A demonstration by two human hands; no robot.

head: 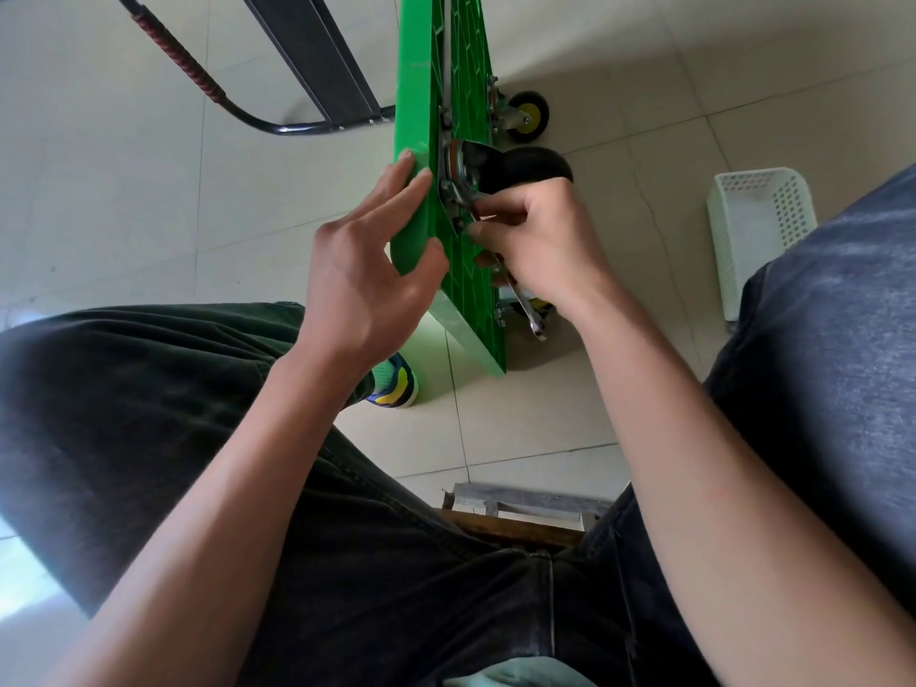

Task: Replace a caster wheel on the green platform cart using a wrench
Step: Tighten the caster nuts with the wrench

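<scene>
- Caster (520, 166), black-wheeled, sits on the cart's (471, 66) ribbed underside near the upper edge, its metal plate (453, 190) against the green deck.
- Cart stands on its side on the floor, probably so the underside faces the seated person and the bolts can be reached.
- Left hand (367, 270) lies flat on the smooth top face, fingers straight over the deck's edge, its grip wide and holding nothing; it looks to be steadying the tipped cart against the push of the tool.
- Right hand (540, 240) has its grip closed round a wrench (525, 309), whose free end pokes out below the palm; the fingertips pinch at a bolt on the plate's corner.
- Whether the wrench head sits on the bolt I cannot tell, as the fingers hide it.
- Whether the bolt is being loosened or tightened cannot be judged either.
- Two more casters show: a yellow-hubbed one (528, 116) farther along, another mostly hidden behind the right hand.
- White basket (758, 230) lies on the floor to the right, well apart from the cart.
</scene>
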